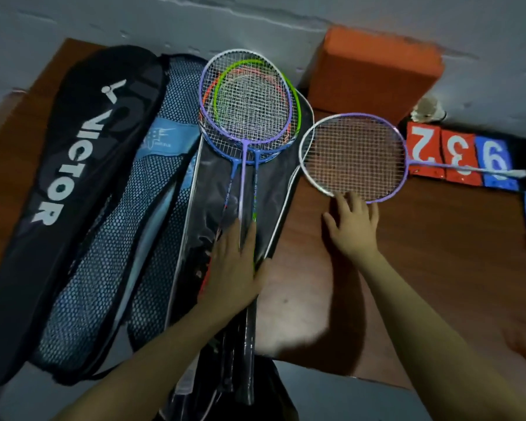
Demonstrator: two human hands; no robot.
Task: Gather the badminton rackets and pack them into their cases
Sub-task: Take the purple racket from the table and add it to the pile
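left hand (231, 262) flat on stacked rackets (246, 110), right hand (354, 223) spread touching lone racket (354, 158) rim

Brown worktop (407, 253) by a grey wall. L hand (234, 268) flat on shafts of stacked rackets (246, 107) lying on a clear-fronted case (213, 183). R hand (354, 223), fingers spread, touches rim of a lone purple/white racket (354, 156). Black VICTOR case (73, 177) and mesh case (140, 214) to the left. Orange block (374, 68), number cards (459, 156) at back right.
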